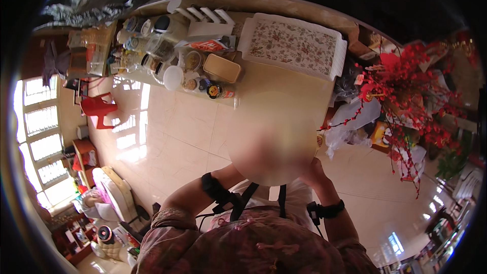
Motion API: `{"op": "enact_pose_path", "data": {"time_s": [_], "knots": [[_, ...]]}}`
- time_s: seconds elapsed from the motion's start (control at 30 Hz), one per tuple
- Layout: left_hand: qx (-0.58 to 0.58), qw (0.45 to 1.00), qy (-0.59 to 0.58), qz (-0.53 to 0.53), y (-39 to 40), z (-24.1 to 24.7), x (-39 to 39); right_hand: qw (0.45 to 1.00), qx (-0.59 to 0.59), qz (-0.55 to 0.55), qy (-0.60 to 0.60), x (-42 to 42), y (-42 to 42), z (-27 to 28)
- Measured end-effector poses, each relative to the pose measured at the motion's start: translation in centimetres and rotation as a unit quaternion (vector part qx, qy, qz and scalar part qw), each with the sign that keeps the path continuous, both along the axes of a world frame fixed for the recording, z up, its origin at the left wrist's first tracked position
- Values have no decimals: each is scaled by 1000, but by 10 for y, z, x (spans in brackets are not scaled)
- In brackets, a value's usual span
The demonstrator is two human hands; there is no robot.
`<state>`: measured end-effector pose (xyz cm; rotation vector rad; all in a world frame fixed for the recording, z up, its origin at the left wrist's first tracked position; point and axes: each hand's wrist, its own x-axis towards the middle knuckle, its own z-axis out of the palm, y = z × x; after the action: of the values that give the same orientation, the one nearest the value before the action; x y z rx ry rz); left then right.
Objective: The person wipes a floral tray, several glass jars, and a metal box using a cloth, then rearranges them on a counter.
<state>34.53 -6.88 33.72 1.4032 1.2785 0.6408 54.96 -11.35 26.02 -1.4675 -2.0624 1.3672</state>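
A round blurred patch covers the space in front of my body and hides most of both hands. My left hand (260, 152) shows only as a smear inside that patch, past the bare forearm. At the patch's lower right edge, part of my right hand (315, 171) is visible, with its fingers turned in under the blur. Whatever either hand holds cannot be made out. Both are near the front end of a pale tabletop (281, 82). A small round yellowish thing (319, 140) peeks out just above my right hand.
A white-rimmed floral tray (293, 43) lies at the table's back. Several jars (159, 47), a tan rectangular box (222, 68) and a black-lidded jar (215, 91) crowd the left. Red decorative branches (395, 80) and plastic bags (354, 121) stand right. A red stool (99, 108) is farther left.
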Motion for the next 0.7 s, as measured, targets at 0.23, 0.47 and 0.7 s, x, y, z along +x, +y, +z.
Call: {"op": "enact_pose_path", "data": {"time_s": [0.23,0.47,0.7], "knots": [[-13,990,-40,133,-46,-47,-92,999,-38,12,16,-88,0,20],[-142,915,-234,297,-71,-103,-174,996,-12,82,44,-200,-1,-41],[-215,887,-284,295,-59,-183,-150,984,-78,95,130,-221,33,-69]]}}
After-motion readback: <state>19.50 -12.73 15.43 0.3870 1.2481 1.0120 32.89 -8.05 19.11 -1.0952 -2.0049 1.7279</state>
